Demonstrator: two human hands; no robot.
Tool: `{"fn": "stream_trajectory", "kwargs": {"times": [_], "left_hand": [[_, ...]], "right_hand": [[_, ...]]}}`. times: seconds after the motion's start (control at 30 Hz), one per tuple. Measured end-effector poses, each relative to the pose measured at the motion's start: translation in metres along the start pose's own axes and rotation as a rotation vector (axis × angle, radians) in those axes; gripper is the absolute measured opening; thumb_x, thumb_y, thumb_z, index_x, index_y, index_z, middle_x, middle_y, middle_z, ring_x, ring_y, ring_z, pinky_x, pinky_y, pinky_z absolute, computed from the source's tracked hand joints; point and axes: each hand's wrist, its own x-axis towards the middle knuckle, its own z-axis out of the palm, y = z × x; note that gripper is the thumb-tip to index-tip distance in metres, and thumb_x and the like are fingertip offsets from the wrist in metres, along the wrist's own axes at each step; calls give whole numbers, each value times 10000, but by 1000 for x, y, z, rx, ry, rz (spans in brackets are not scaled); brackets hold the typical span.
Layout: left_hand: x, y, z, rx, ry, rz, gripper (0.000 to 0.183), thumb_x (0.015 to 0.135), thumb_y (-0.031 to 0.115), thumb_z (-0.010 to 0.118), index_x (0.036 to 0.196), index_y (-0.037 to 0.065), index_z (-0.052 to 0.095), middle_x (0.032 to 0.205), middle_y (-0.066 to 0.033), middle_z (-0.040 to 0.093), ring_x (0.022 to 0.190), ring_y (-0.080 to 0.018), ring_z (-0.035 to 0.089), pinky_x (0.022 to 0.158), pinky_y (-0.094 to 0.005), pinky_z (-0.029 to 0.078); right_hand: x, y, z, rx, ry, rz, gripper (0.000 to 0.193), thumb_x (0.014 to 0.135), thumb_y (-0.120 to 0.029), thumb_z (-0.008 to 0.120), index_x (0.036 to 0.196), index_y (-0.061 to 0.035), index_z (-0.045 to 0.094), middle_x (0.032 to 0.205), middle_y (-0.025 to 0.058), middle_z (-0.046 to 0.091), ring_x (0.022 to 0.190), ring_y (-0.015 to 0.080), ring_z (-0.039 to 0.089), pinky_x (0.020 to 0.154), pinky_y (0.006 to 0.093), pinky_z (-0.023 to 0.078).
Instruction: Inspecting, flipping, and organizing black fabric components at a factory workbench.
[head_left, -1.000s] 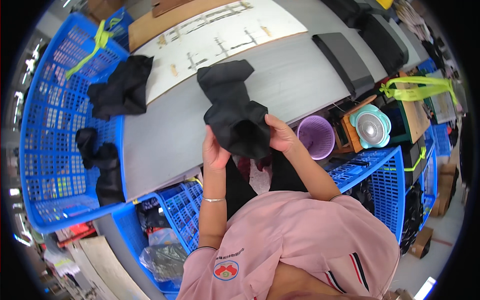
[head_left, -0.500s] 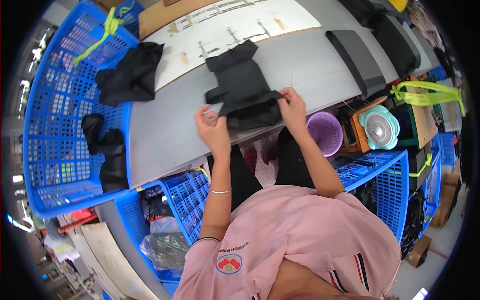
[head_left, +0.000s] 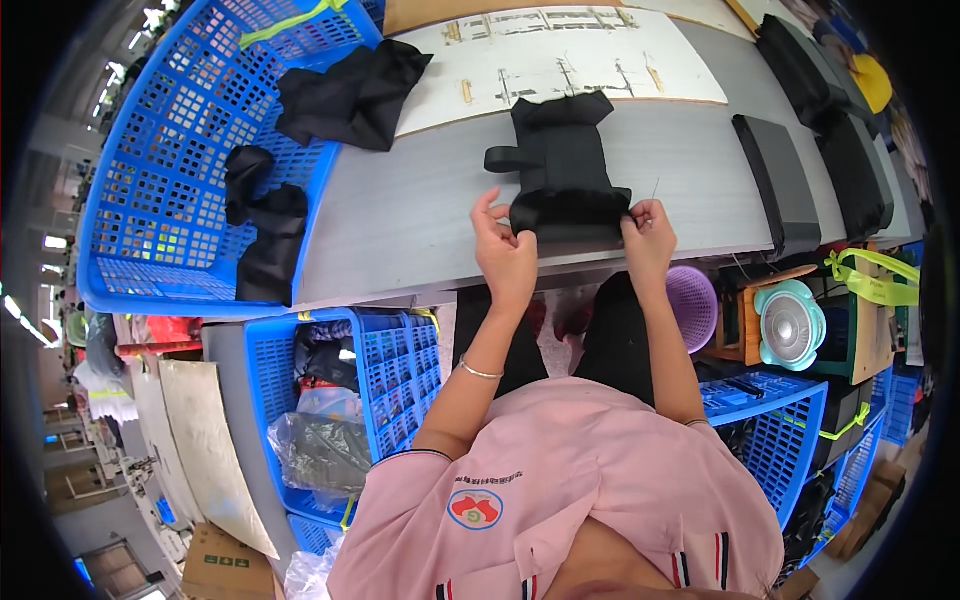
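Observation:
A black fabric piece [head_left: 565, 160], sewn like a small pouch, lies at the near edge of the grey table. From its left side sticks out a short strap loop [head_left: 508, 159], and its far end flares into two corners. At the near left corner, my left hand [head_left: 507, 258] pinches the fabric between thumb and finger, its other fingers loosely raised. My right hand [head_left: 650, 243] grips the near right corner with its fingertips. Between them the near end stands up a little, folded, with a dark band below it. A thin loose thread rises beside my right hand.
On the left, a blue basket [head_left: 110, 285] lies tipped toward the table, with black fabric [head_left: 355, 100] at its mouth. Beyond my hands is a marked white board [head_left: 690, 75]. Black padded pieces [head_left: 775, 185] lie at right. Below stand a purple basket [head_left: 690, 310] and a turquoise fan [head_left: 793, 325].
The view has turned, so the table and its things sit farther right in the picture. Both hands keep their hold on the near corners, and the near end now looks more folded up.

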Motion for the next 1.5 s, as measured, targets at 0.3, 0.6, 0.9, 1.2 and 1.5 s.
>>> {"fn": "stream_trajectory", "kwargs": {"times": [0.3, 0.6, 0.9, 1.2, 1.5], "left_hand": [[-14, -4, -18, 19, -46, 7, 685, 749, -87, 567, 1396, 29, 375, 1274, -106, 503, 668, -81, 493, 623, -232, 422], [-39, 12, -21, -17, 41, -22, 613, 869, -32, 631, 1416, 25, 362, 1311, -107, 473, 707, -65, 493, 642, -225, 402], [-68, 19, -8, -190, -250, -1, 382, 912, -9, 584, 1289, 17, 528, 1145, -109, 620, 756, -75, 569, 566, -170, 424], [-110, -32, 43, -588, -890, -869, 696, 1001, 571, 427, 1463, 53, 383, 1445, -116, 445, 1248, -203, 495, 983, -334, 441], [-120, -12, 57, -999, -1186, -1092, 986, 770, 785, 525, 1439, 72, 395, 1412, -120, 483, 1317, -293, 470, 1123, -446, 381]], "right_hand": [[71, 40, -104, -91, -42, -387, 575, 809, -161, 785, 1279, -11, 490, 1226, 133, 558, 898, 206, 650, 702, 330, 527], [181, 99, -241, -954, 398, -240, 421, 830, -419, 706, 1151, -147, 699, 1161, 76, 643, 1119, 310, 579, 903, 408, 488], [157, 67, -230, -1107, 438, -482, 215, 905, -291, 621, 847, -85, 642, 925, 111, 637, 844, 312, 641, 696, 427, 534], [-83, 18, -114, -900, -173, -541, 124, 860, -122, 607, 946, -33, 605, 1053, 113, 653, 918, 277, 653, 716, 387, 549], [-152, -12, -133, 22, -360, -122, 178, 961, -135, 555, 1014, 27, 605, 1078, 139, 690, 775, 185, 630, 697, 320, 499]]}}
